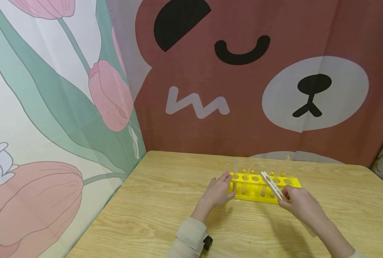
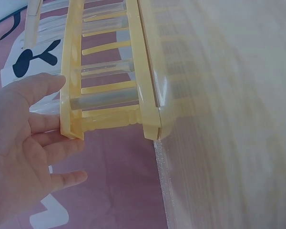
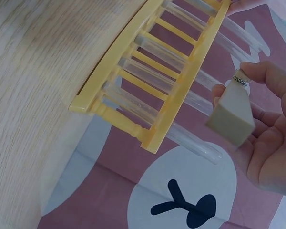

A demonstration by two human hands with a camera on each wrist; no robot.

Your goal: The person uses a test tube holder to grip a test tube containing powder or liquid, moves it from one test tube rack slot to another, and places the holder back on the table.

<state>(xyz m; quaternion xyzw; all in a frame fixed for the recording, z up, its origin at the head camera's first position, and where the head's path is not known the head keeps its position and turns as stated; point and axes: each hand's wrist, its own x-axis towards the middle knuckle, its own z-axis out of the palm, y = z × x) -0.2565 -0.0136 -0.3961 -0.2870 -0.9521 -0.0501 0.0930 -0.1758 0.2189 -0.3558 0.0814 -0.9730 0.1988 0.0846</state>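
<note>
A yellow test tube rack stands on the wooden table with several clear test tubes upright in its holes. My left hand holds the rack's left end, thumb at the front edge of the top plate and fingers around the end, partly hidden behind it. In my right hand I grip a pale wooden test tube clamp with a small metal spring. The clamp slants up and left in front of the rack, its far end overlapping the top plate near a tube in the head view.
The light wooden table reaches back to a cloth printed with a brown bear. At the left hangs a tulip-printed cloth. A black strap piece shows at my left cuff.
</note>
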